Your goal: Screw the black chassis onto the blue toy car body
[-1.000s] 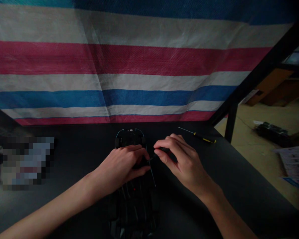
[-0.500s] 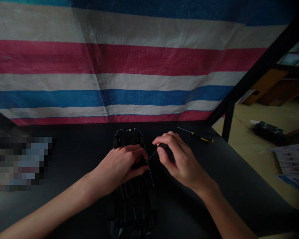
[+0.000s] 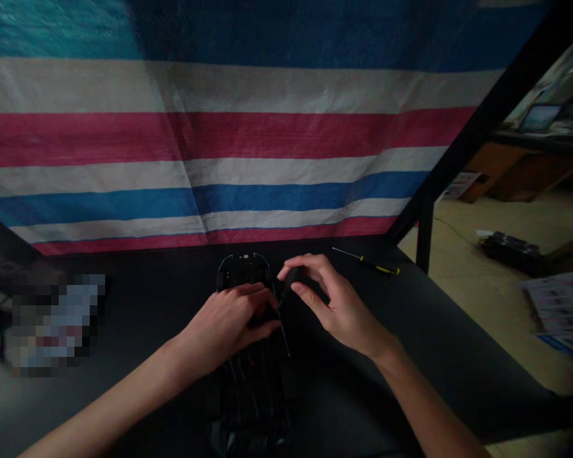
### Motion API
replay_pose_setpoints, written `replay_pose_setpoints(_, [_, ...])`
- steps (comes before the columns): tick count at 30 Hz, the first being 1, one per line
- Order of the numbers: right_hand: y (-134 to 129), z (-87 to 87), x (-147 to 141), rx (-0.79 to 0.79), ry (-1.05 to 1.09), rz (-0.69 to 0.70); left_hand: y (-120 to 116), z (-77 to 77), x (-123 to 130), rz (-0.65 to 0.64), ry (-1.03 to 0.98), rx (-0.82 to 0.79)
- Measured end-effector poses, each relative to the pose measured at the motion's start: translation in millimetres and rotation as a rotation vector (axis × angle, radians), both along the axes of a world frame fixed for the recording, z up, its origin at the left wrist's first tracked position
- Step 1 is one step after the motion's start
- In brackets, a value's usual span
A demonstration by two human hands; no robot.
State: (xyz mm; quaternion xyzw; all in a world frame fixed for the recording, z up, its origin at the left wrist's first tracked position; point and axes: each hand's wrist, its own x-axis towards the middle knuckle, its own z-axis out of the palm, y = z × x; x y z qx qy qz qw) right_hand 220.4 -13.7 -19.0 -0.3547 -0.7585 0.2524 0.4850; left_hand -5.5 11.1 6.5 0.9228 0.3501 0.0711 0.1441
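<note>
A dark toy car lies lengthwise on the black table, its far end edged in blue. My left hand rests across its middle, fingers curled over the body and the fingertips at its right edge, close to the tool's tip. Between the thumb and fingers of my right hand is a black screwdriver with a ridged handle, tilted down toward the car's right side. Where its tip meets the car is too dark to make out.
A second screwdriver, black and yellow, lies at the table's back right. On the left is a blurred-out flat item. A striped plastic sheet hangs behind the table. Boxes and papers stand on the floor at right.
The view has tilted up and shifted slightly. My right hand has turned the screwdriver's handle more upright and closer to the car. My left hand keeps its place on the car.
</note>
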Motion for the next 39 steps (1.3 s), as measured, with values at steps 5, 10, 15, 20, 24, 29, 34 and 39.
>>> replay_pose_setpoints(5, [17.9, -4.3, 8.9, -0.042, 0.243, -0.049, -2.6, -3.4, -0.7, 0.037, -0.041, 0.011])
replay_pose_setpoints(10, [34.1, -20.6, 16.1, -0.075, 0.182, -0.143, -9.2, -3.4, -0.1, 0.077, -0.053, 0.02])
replay_pose_setpoints(15, [32.4, -31.3, 4.1, -0.122, 0.076, -0.112, -7.3, 3.5, 2.7, 0.078, -0.017, -0.015])
replay_pose_setpoints(20, [29.6, -37.2, -6.1, -0.158, 0.026, -0.074, 4.0, 7.9, 5.2, 0.064, 0.028, -0.087])
replay_pose_setpoints(24, [31.8, -44.6, -9.5, -0.178, 0.002, -0.069, 9.6, 10.4, 8.7, -0.004, 0.039, -0.1])
replay_pose_setpoints(29, [34.9, -50.4, -11.7, -0.192, -0.004, -0.087, 10.6, 12.0, 14.1, 0.007, 0.123, -0.119])
replay_pose_setpoints(34, [35.0, -52.9, -11.9, -0.201, -0.009, -0.085, 11.6, 7.3, 16.9, 0.007, 0.165, -0.073])
replay_pose_setpoints(39, [34.8, -55.3, -12.3, -0.207, -0.007, -0.061, 11.3, 6.4, 20.8, -0.073, 0.174, -0.01])
